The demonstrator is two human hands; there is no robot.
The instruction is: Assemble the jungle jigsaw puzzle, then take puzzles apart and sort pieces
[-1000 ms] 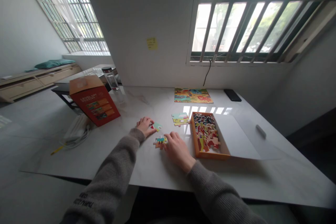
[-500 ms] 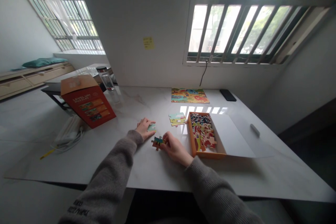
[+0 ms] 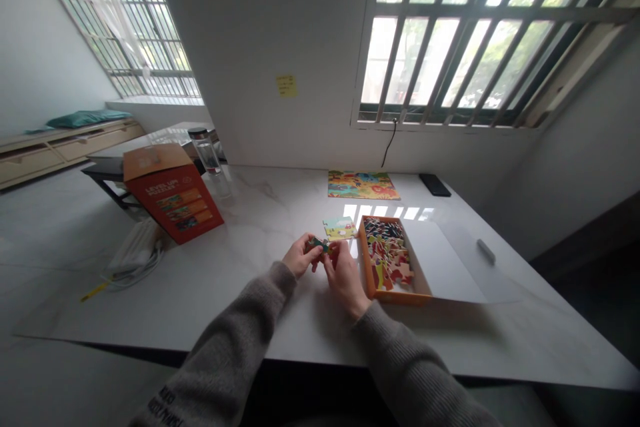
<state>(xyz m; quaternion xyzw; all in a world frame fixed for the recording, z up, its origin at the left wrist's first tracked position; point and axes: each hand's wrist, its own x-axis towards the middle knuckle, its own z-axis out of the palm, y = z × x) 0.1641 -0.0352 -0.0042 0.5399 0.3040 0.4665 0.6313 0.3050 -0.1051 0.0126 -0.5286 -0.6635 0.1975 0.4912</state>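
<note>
My left hand [image 3: 301, 256] and my right hand [image 3: 344, 278] meet just above the table, with fingertips close together. Small dark-green and multicoloured puzzle pieces [image 3: 319, 244] are pinched between them; fingers cover much of these, so I cannot tell how many there are. Right behind the hands, a partly joined puzzle section [image 3: 339, 227] in pale green and yellow lies flat. To the right of my right hand stands an open orange box [image 3: 369, 273], with several loose puzzle pieces [image 3: 387, 257] inside, dark-backed toward the rear and red and yellow nearer me.
A colourful animal picture sheet [image 3: 364, 185] lies by the wall, with a black phone [image 3: 435, 185] to its right. Left stand a red puzzle carton [image 3: 175, 197] and a glass bottle [image 3: 206, 152]. A white power strip [image 3: 133, 247] with cable lies beside the carton. A grey stick-like object [image 3: 486, 251] rests far right.
My left hand has lifted from the table and moved right to meet my right hand. The pale piece under it is gone from that spot. My right hand has moved slightly up and right.
</note>
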